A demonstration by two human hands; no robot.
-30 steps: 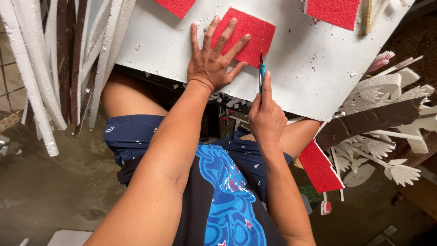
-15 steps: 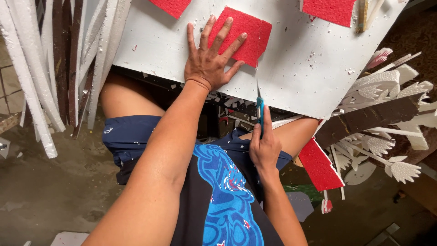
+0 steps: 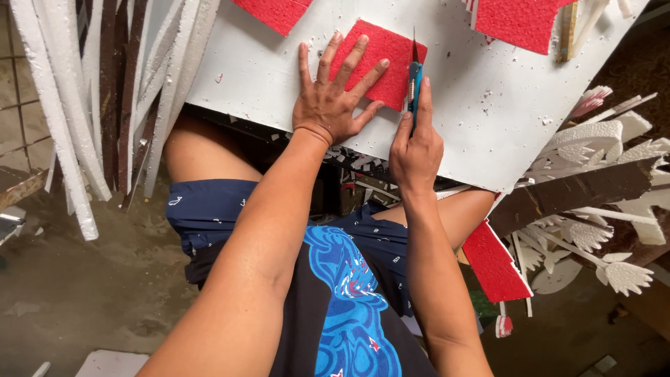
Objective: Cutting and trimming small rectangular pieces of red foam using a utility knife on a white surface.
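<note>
A large white foam board (image 3: 488, 119) lay across the seated person's knees and filled the upper middle of the view. Long white foam strips (image 3: 56, 126) leaned at the left, and cut white foam ornaments (image 3: 600, 139) were heaped at the right. Red foam pieces lay on the board's far edge (image 3: 523, 21), and another red piece (image 3: 492, 262) hung below the right knee. A red foam square (image 3: 380, 59) rested on the board near its front edge. The left hand (image 3: 331, 101) lay flat with fingers spread, pressing the square's near left corner. The right hand (image 3: 415, 143) was closed around a blue utility knife (image 3: 414, 80), index finger along its back, the blade at the square's right edge.
</note>
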